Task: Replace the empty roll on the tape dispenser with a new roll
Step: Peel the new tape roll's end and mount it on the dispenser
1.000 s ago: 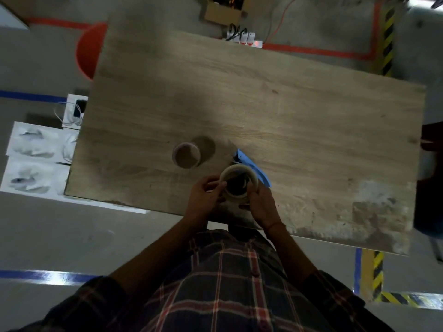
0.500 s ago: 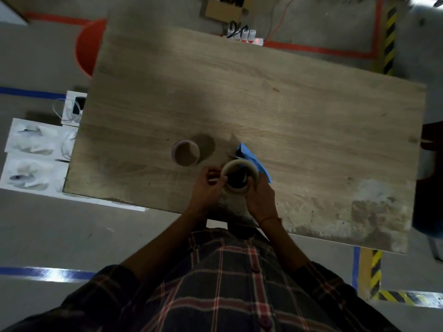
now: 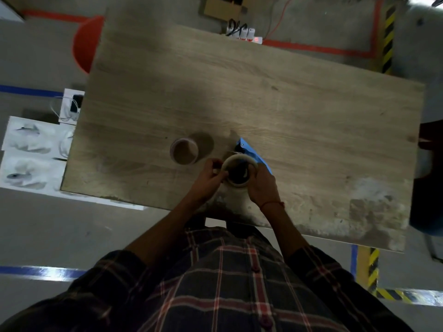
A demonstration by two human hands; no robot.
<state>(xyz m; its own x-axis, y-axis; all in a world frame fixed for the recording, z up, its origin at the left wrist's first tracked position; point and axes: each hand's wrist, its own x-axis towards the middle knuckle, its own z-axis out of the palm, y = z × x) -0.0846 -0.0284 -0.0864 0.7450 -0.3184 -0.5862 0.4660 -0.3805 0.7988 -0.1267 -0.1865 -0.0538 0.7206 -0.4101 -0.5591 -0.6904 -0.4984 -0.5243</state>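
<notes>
Counted on the wooden table [image 3: 263, 92]: one pale tape roll [image 3: 233, 159], one empty core [image 3: 184, 140], one blue tape dispenser [image 3: 254, 152].

The roll was held near the table's near edge, tilted, with its dark hole facing up towards the camera. The left hand [image 3: 206, 178] pinched its left rim with curled fingers. The right hand [image 3: 262, 185] was wrapped round its right side. The two hands were close together, one on either flank of the roll.

The dispenser showed only as a blue wedge just behind the roll and the right hand. I could not tell whether the roll sat on its hub.

The empty core stood upright on the table, just left of the hands and apart from them, with nothing inside it.

On the floor to the left: two white boxes [image 3: 31, 137], their printing too blurred to read, and one orange bucket [image 3: 87, 44] partly under the table. Beyond the far edge: one power strip [image 3: 242, 34] with plugs in it and a red light.
</notes>
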